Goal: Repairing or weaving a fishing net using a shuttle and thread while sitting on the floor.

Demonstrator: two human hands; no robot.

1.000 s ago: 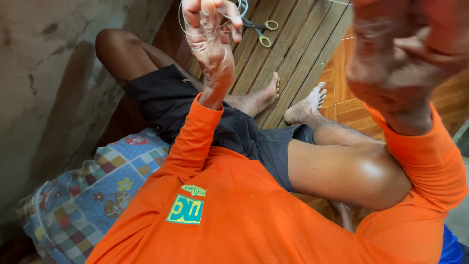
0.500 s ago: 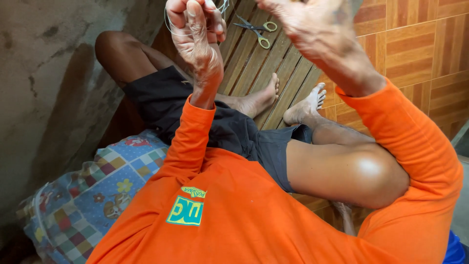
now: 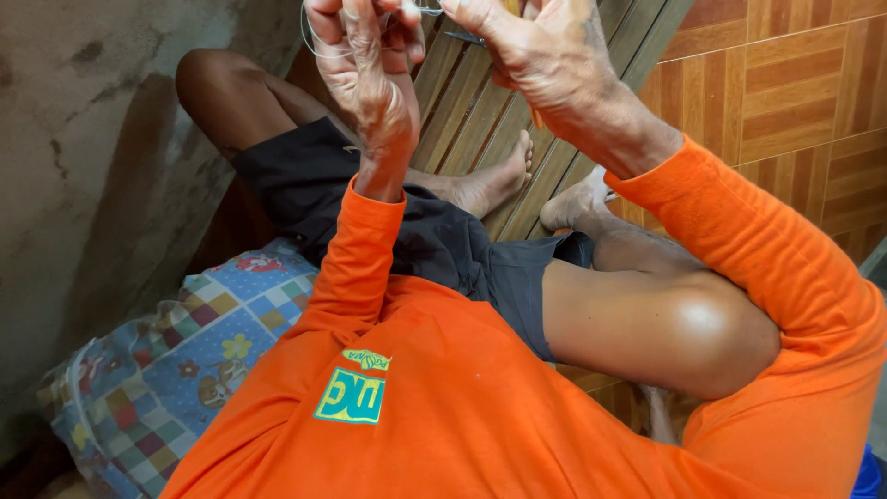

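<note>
Both my hands have drawn together, far and high over the slatted floor (image 3: 480, 120). Left hand (image 3: 370, 74) pinches a thin looped line (image 3: 319, 46), curving off its left side. Right hand (image 3: 536, 55), just right, fingers curled; what they grip I cannot tell.

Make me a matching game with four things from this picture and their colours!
Things:
1. sleeve
2. shorts
3. cushion
4. thread held in the left hand

Colours:
A. thin and pale, looped
B. orange
C. blue with a patchwork of coloured squares
D. dark, almost black

Pairs: 1-B, 2-D, 3-C, 4-A
</note>
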